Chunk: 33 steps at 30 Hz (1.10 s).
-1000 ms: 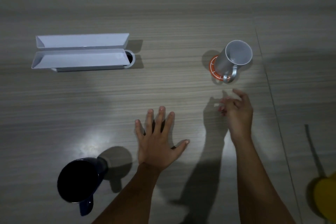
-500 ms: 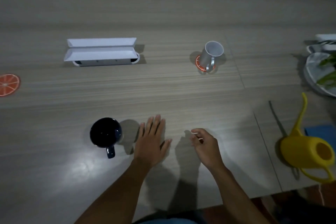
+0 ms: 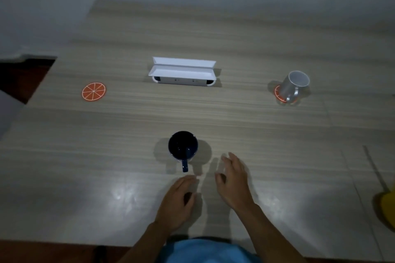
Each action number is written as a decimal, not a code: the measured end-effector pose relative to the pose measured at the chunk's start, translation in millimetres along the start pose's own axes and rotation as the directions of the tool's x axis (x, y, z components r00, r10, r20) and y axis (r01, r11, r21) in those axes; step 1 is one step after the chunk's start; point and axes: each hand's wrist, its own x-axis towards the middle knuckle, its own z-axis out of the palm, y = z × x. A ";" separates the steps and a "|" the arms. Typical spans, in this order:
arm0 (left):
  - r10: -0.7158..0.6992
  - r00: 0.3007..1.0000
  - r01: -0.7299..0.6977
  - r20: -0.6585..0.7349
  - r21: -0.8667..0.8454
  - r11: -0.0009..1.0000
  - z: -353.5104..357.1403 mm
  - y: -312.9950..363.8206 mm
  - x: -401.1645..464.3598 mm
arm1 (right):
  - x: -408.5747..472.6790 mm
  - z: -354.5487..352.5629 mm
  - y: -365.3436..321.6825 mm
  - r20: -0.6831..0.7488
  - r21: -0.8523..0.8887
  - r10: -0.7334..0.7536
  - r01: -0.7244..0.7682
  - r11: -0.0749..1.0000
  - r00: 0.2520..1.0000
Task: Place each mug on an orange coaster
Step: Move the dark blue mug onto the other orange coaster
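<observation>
While upright, the dark blue mug (image 3: 183, 147) points its handle toward the viewer.

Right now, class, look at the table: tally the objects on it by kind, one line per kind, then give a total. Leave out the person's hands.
Mugs: 2 (dark blue mug, silver mug)
Orange coasters: 2 (bare coaster, coaster under the silver mug)
White boxes: 1 (open white box)
Yellow objects: 1 (yellow object, cut off by the right edge)
Total: 6
</observation>
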 end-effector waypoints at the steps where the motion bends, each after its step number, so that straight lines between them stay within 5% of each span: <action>1: -0.090 0.995 0.084 -0.046 -0.121 0.989 -8.0 2.8 -1.2 | -0.7 6.0 -3.2 0.034 -0.057 -0.020 0.022 0.998 0.999; 4: -0.348 0.932 0.276 -0.099 -0.430 0.860 -34.2 12.6 2.7 | -8.3 19.9 -1.1 0.140 -0.265 -0.018 0.055 0.963 0.990; 8: -0.421 0.907 0.323 0.001 -0.641 0.696 -55.0 16.8 11.9 | -13.1 24.9 8.2 0.152 -0.400 -0.021 0.081 0.913 0.988; 20: -0.402 0.808 0.569 0.430 -0.745 0.347 -68.5 34.0 32.7 | -12.3 27.6 0.7 0.163 -0.424 0.032 0.041 0.905 0.986; 24: -0.381 0.814 0.566 0.438 -0.746 0.351 -66.3 43.0 36.7 | -12.1 28.3 1.7 0.154 -0.418 0.016 0.050 0.907 0.988; 33: -0.546 0.834 0.388 0.079 -0.788 0.478 -74.2 22.8 34.3 | -15.1 34.6 -9.1 0.124 -0.456 -0.058 0.109 0.883 0.991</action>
